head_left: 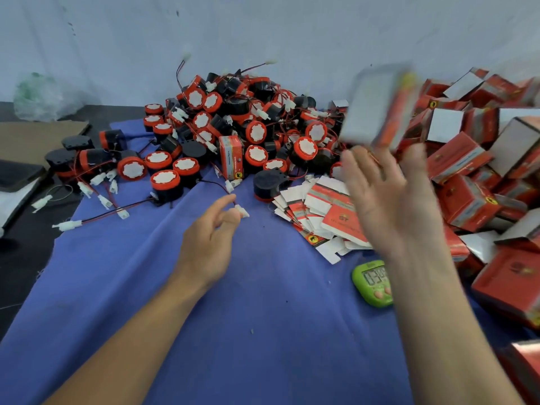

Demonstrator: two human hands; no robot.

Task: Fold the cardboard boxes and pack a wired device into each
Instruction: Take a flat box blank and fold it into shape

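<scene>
Pinching a white connector (242,211) between thumb and fingertips, the left hand (210,238) held the lead of one wired device (166,187) at the near edge of the far heap (233,121). The right hand (388,200) was spread wide, fingers straight, below a blurred folded box (377,106); whether they touched could not be told. Likely a packed box was bound for the right-hand pile (473,171); next, a flat carton (321,211) needed folding. Carton print was unreadable; the green timer (372,283) showed digits, partly hidden.
</scene>
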